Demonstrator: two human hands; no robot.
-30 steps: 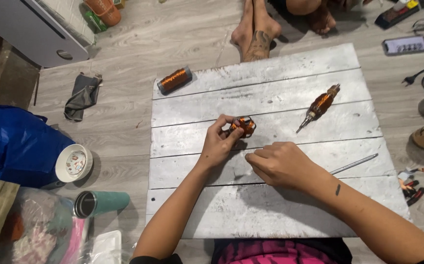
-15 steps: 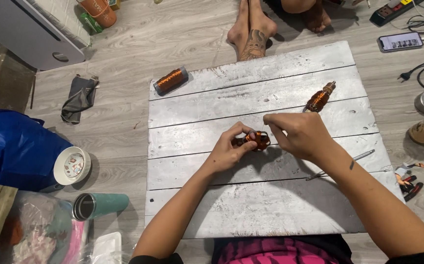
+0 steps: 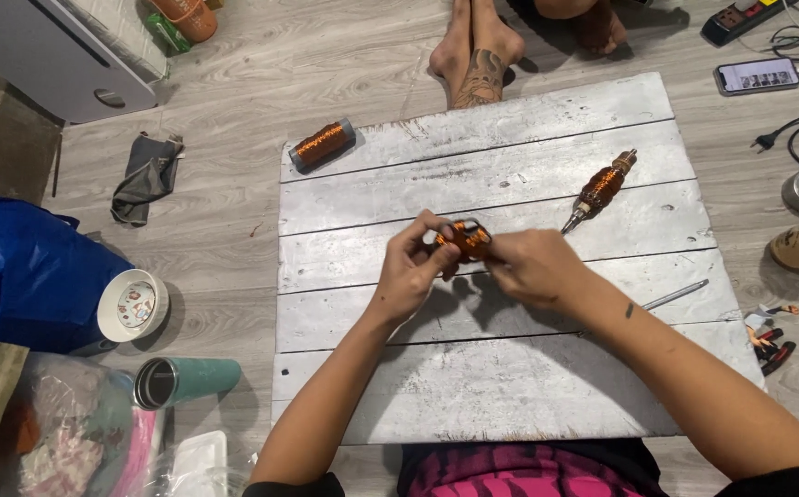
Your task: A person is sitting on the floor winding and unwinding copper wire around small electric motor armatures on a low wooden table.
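Observation:
My left hand (image 3: pixel 411 270) and my right hand (image 3: pixel 530 266) meet over the middle of a white plank board (image 3: pixel 473 387). Between their fingertips they hold a small part wound with copper wire (image 3: pixel 463 238), lifted a little above the board. A second copper-wound motor armature with a shaft (image 3: pixel 600 188) lies on the board to the right. A spool of copper wire (image 3: pixel 321 144) rests at the board's far left corner. A thin metal rod (image 3: pixel 676 294) lies near the right edge, beside my right forearm.
Another person's bare feet (image 3: pixel 475 55) rest at the board's far edge. A phone (image 3: pixel 756 75) and power strip (image 3: pixel 742 18) lie far right. Pliers (image 3: pixel 770 348), a teal flask (image 3: pixel 184 380), a white cup (image 3: pixel 133 305), a blue bag (image 3: pixel 22 267) and a grey cloth (image 3: pixel 144 177) surround the board.
My right hand left the board near the rod and came up to join the left hand on the copper-wound part. The left hand shifted slightly right with the part.

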